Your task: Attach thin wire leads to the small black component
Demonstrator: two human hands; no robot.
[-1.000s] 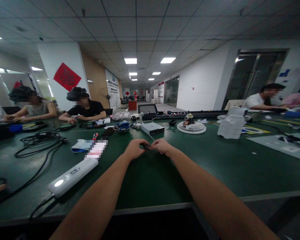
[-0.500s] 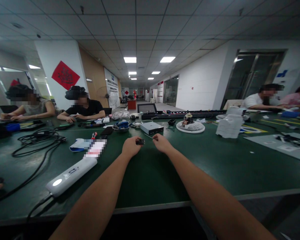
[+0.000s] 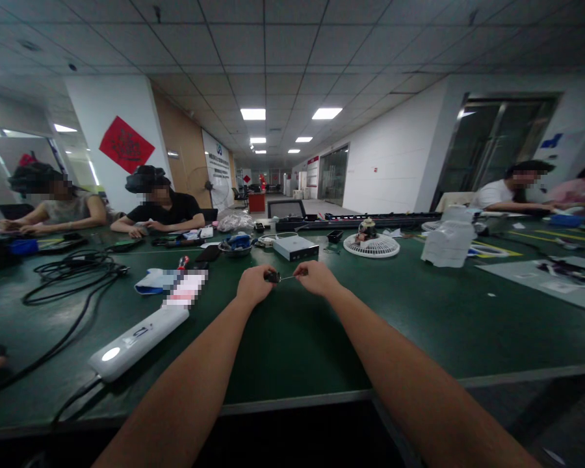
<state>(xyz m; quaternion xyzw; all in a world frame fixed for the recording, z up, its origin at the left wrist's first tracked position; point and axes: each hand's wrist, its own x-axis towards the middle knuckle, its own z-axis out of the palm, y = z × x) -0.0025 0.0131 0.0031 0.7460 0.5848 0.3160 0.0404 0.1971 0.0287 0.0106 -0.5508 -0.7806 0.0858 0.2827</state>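
- One long white device (image 3: 139, 341) is lying on the green tabletop (image 3: 292, 364), at the near left.
- Farther, the left hand (image 3: 256, 283) is clamping a small dark part (image 3: 273, 277).
- The right hand (image 3: 316, 278) is pinching a thin rod (image 3: 287, 278), which is pointing at this part; a small gap is separating the hands.
- Behind them, a grey box (image 3: 295, 247) is sitting.
- Across the tabletop, a person in black (image 3: 178, 208) is leaning forward.
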